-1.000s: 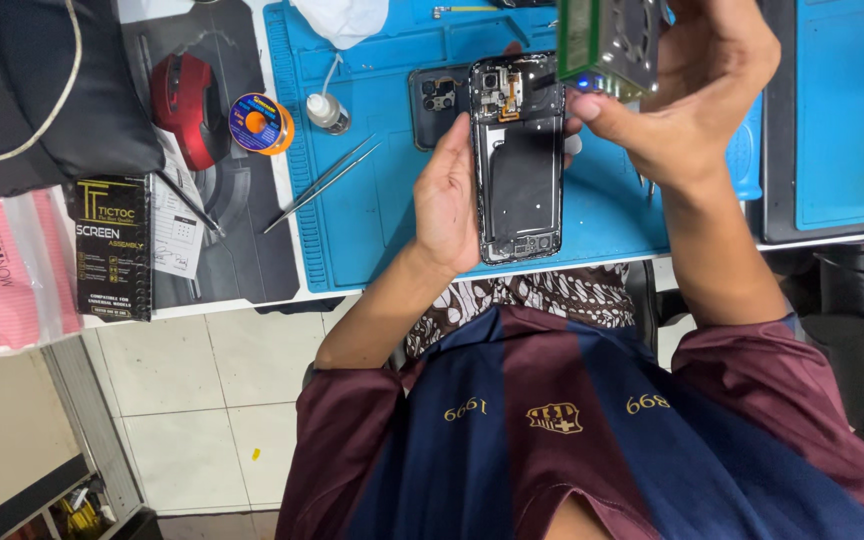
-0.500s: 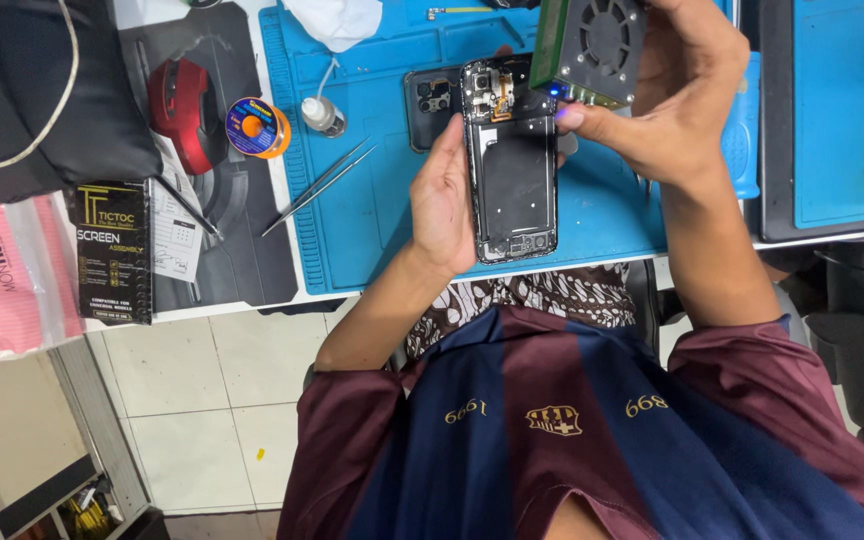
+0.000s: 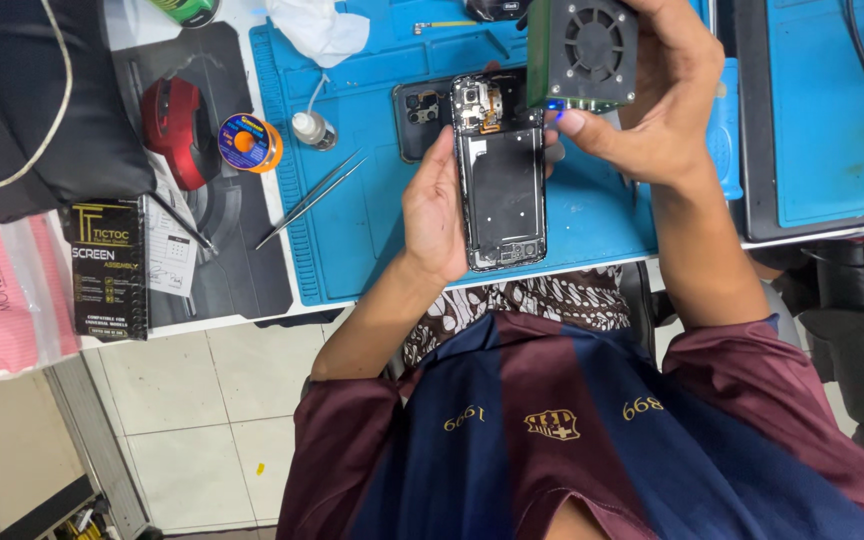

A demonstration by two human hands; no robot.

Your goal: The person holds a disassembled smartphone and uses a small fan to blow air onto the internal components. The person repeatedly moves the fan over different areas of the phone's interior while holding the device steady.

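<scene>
The opened black smartphone with its back cover off (image 3: pixel 504 185) lies lengthwise on the blue silicone work mat (image 3: pixel 372 240), its bare frame and small camera parts facing up. The left hand (image 3: pixel 437 210) grips the phone along its left edge, fingers curled round the side and the thumb on the frame. The right hand (image 3: pixel 662 110) is closed around a green box-shaped tool with a round black fan grille (image 3: pixel 582 50), holding it just above the phone's top end; a small blue light glows at the tool's lower edge, near the right thumb tip.

Just beside the phone's top left corner lies a dark rear cover with camera openings (image 3: pixel 419 115). Farther left of the phone, on the mat, rest thin metal tweezers (image 3: pixel 312 198), and above them a small clear bottle with a white cap (image 3: pixel 312 128). Beyond the mat's left edge, well apart from the phone, sit an orange and blue spool of solder wire (image 3: pixel 247 142) and a red and black computer mouse (image 3: pixel 180 130). A crumpled white cloth (image 3: pixel 322 30) lies at the mat's top, up and left of the phone.
</scene>
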